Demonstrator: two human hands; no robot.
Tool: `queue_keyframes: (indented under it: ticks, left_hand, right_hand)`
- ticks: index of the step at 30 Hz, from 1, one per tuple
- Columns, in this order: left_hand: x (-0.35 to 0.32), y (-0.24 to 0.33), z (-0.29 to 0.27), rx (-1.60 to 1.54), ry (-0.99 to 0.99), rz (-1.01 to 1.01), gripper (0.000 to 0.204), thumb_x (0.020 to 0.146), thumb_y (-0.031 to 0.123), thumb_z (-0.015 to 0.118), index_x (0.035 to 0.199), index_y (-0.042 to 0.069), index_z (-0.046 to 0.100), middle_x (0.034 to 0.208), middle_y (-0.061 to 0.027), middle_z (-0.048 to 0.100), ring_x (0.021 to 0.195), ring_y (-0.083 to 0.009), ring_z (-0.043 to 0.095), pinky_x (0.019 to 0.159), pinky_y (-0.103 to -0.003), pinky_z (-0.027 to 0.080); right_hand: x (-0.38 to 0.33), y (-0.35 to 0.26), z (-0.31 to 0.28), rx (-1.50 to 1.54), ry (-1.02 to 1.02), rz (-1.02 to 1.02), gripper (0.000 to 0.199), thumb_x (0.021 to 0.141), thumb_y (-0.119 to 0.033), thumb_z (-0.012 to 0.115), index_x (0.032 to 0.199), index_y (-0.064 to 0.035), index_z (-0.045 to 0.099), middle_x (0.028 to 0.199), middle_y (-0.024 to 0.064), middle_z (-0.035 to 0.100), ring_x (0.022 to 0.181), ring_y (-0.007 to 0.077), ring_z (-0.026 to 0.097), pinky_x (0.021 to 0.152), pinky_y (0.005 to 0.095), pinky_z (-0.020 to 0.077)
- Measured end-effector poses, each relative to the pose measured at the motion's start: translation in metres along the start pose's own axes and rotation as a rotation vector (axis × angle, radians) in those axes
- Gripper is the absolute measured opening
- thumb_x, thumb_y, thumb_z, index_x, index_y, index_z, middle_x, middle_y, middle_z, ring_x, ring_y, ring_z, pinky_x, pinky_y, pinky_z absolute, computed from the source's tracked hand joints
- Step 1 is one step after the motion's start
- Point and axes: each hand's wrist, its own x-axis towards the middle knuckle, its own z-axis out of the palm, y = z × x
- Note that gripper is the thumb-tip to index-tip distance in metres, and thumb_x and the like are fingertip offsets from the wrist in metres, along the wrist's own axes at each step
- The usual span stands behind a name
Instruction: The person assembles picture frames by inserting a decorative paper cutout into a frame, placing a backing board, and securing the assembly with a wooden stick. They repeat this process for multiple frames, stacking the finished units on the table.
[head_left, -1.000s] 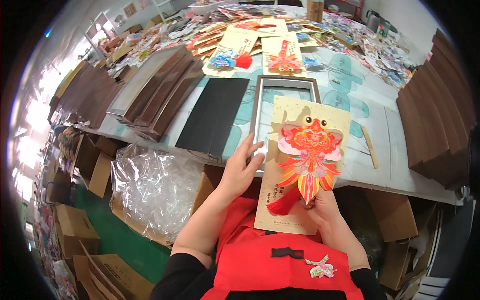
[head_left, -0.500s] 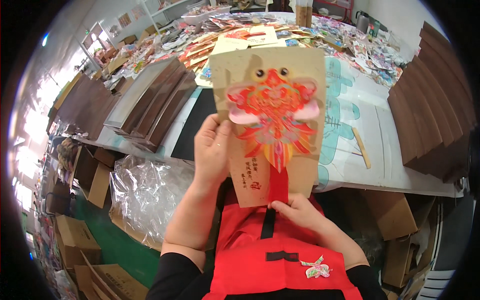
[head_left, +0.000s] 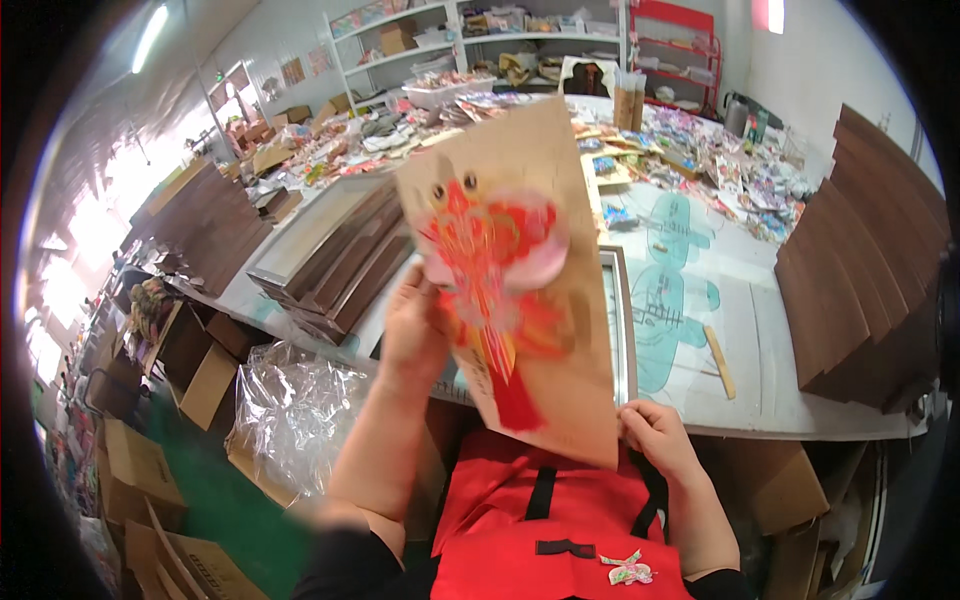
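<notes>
A tan sheet of speckled card (head_left: 560, 400) is held up and tilted in front of me. On it is a red, orange and pink goldfish decoration (head_left: 495, 240) with round black eyes and a red ribbon tail, partly smeared by motion. My left hand (head_left: 410, 325) grips the card's left edge, its fingers partly behind it. My right hand (head_left: 655, 435) has curled fingers beside the card's lower right corner, at the near corner of a light-edged picture frame (head_left: 625, 330). What those fingers hold, if anything, is hidden. The card covers most of the frame, which lies on the table.
Stacked brown frames (head_left: 340, 260) stand at the left of the white table (head_left: 750, 340). A tall brown stack (head_left: 865, 260) is at the right, near a wooden strip (head_left: 719, 362) and teal printed shapes (head_left: 665, 300). Clear plastic (head_left: 300, 420) fills a floor box. Colourful pieces cover the far side.
The card has tilted and turned, with its lower end swung right. My right hand has left the ribbon's end and moved right. A light-edged frame now shows behind the card.
</notes>
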Motion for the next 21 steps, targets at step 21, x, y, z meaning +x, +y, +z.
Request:
queue_keyframes:
  ticks: [21]
  left_hand:
    - [-0.057,0.018,-0.033,-0.251,0.082,-0.014,0.073,0.082,0.061,0.055,0.125,0.002,0.047,0.118,-0.0133,0.054,0.113,-0.0257,0.051,0.105,-0.040,0.035]
  right_hand:
    - [0.096,-0.038,0.121,0.153,-0.466,-0.136,0.024,0.091,-0.016,0.059,0.109,0.0000,0.061,0.090,0.0032,0.064,0.077,0.0092,0.061,0.066,0.0234,0.0499]
